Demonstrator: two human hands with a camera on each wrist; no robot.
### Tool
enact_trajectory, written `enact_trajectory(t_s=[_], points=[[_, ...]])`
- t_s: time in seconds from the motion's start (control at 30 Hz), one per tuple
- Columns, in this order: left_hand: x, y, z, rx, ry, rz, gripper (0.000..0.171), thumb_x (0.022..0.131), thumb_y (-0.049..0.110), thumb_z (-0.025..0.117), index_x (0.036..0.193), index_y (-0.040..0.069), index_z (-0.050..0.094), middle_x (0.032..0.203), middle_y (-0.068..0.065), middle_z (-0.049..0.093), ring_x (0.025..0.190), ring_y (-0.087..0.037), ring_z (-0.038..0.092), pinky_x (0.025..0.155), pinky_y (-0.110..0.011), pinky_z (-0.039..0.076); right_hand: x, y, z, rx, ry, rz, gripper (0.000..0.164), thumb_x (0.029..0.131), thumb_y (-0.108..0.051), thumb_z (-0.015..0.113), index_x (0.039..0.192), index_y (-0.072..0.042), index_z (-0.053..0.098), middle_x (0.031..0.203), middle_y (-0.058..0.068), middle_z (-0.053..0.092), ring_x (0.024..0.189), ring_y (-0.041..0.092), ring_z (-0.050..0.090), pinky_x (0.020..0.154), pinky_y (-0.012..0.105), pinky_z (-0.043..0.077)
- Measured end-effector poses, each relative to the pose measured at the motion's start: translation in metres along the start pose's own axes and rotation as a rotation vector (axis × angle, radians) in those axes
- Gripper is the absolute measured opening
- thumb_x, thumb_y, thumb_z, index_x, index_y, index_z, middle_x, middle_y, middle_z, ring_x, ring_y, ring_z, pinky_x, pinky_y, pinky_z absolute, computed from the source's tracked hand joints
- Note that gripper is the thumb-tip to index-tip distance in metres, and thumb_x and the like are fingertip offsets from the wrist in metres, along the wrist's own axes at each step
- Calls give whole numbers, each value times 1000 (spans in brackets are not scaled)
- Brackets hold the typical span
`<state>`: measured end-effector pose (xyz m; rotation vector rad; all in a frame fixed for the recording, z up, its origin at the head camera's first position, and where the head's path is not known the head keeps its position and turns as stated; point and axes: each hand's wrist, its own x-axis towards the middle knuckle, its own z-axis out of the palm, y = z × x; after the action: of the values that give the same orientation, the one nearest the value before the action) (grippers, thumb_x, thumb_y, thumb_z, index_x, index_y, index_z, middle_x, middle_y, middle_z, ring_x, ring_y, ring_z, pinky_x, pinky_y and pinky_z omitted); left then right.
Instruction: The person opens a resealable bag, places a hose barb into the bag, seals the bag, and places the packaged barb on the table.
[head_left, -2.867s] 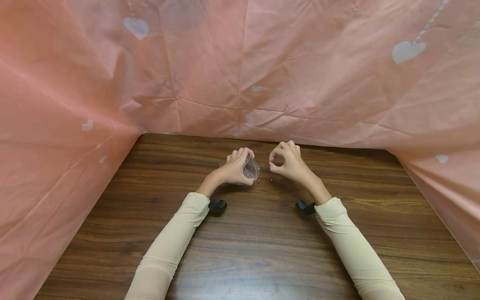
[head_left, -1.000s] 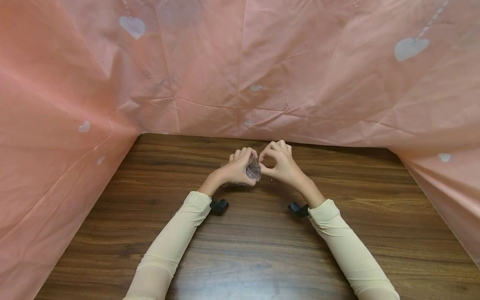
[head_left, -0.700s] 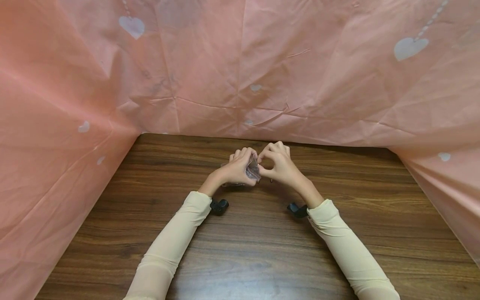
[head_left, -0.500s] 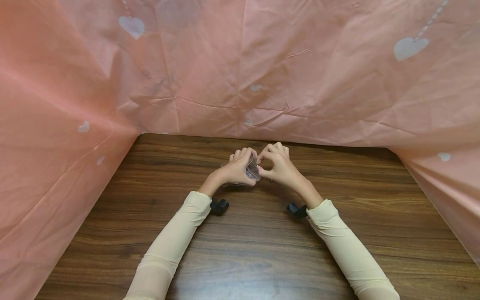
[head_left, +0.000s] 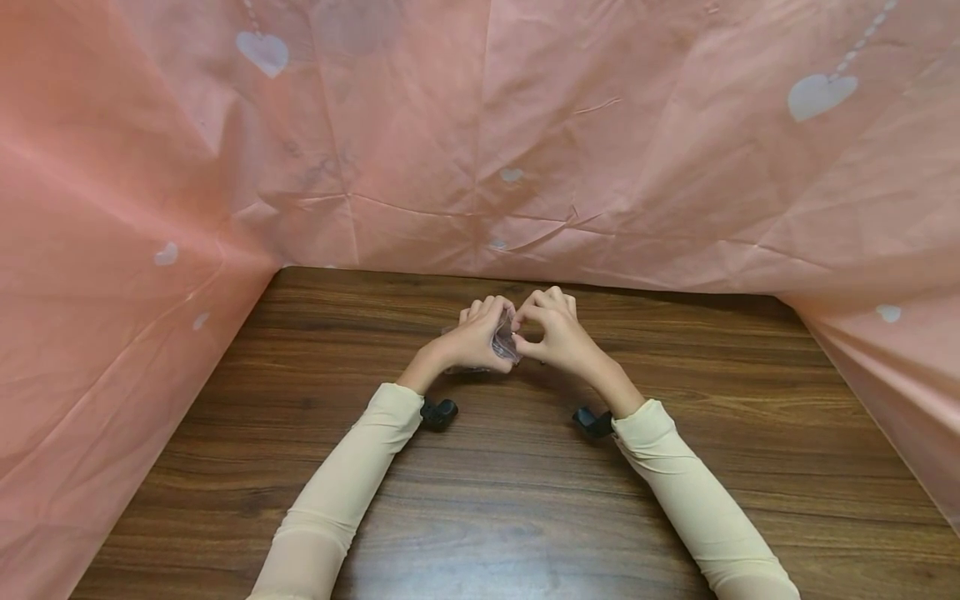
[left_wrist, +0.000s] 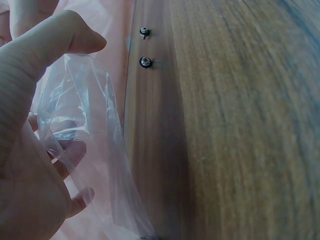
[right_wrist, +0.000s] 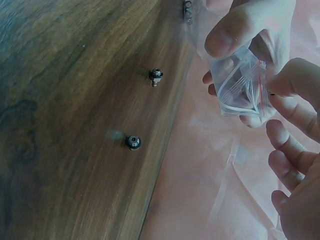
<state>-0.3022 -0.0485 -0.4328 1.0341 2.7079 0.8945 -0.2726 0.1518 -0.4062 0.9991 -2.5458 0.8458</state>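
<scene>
My left hand (head_left: 476, 342) grips a clear plastic zip bag (right_wrist: 242, 90) near its mouth, thumb on one side and fingers on the other, so the mouth gapes toward the right. Right at that mouth, the thumb and index finger of my right hand (head_left: 558, 333) pinch a small piece, of which only a dark speck (right_wrist: 271, 93) shows. Two small metal screws with black rings, one (right_wrist: 156, 75) nearer the bag and another (right_wrist: 133, 142) farther off, stand on the wooden table. Several dark metal parts (right_wrist: 188, 12) show through the bag's lower end.
The brown wood-grain table (head_left: 480, 492) reaches back to a pink cloth (head_left: 420, 150) with white hearts, which hangs behind and on both sides. A black wrist camera (head_left: 438, 414) sits on the left wrist, a second (head_left: 592, 422) on the right.
My right hand has moved left to the bag's mouth, keeping its pinch. The left hand still holds the bag mouth apart, with only a slight shift.
</scene>
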Motion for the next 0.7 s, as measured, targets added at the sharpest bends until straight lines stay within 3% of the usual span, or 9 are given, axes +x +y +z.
enact_trajectory(t_s=[0.7], points=[[0,0,0,-3,-11,-7,72,72,29,82,128,18,37,119,-4,42,104,-24,33,92,-41,26,-1,0,0,-3,1,1,10,81,-9,77,88,-10,71,98,5,61,98,25,42,89,43,25]])
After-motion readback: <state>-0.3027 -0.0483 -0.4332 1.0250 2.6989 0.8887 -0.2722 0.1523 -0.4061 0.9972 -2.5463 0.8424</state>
